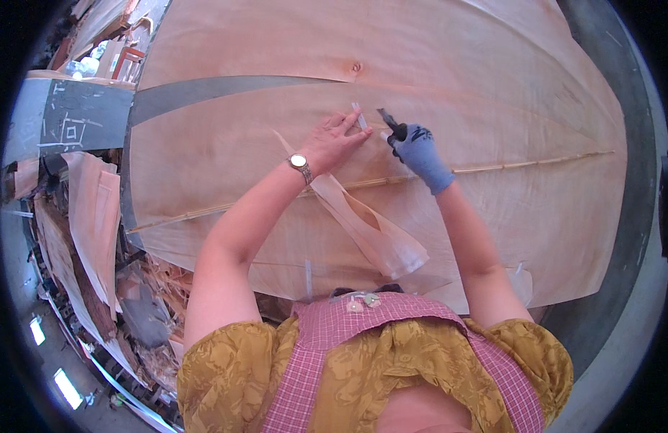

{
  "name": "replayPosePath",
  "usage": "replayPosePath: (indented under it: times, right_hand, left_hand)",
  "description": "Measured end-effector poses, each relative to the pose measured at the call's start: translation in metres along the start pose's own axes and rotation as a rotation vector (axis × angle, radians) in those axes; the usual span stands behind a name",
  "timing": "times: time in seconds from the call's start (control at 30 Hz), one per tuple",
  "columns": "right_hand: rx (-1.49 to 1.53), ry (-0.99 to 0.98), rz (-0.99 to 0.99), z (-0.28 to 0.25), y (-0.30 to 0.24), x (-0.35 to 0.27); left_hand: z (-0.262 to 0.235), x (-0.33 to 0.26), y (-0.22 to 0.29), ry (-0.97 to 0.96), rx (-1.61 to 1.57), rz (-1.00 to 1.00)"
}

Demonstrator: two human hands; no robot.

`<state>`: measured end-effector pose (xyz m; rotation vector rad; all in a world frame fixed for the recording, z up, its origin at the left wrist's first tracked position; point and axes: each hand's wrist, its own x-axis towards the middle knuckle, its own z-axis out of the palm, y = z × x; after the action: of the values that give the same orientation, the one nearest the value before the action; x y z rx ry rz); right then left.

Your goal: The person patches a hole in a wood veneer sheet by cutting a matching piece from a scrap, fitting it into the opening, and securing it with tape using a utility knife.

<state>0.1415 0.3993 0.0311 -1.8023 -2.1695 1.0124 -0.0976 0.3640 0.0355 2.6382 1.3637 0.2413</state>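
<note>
On two veneer sheets, left hand spread flat; gloved right hand grips one knife.

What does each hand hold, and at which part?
The gloved right hand grips a dark cutting tool by its handle. The bare left hand presses flat on the veneer sheet.

Two hands, one knife, two veneer sheets, one wristwatch.

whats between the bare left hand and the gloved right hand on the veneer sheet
In the head view, a small strip of pale tape lies between the left hand and the gloved right hand, on the veneer sheet; the left fingers reach it.
</note>
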Motion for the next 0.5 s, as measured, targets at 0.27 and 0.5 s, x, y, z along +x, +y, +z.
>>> replayPosePath:
  times: [0.27,0.5]
  right_hand:
    - [1.206,-0.574,-0.076,-0.057,-0.151,-0.113]
    - [0.239,0.278,-0.290,-0.008,-0.081,-0.174]
  left_hand:
    - [-0.005,0.065,-0.005,0.222,-0.185,-0.429]
    - [-0.003,0.055,-0.008,0.353,-0.128,-0.541]
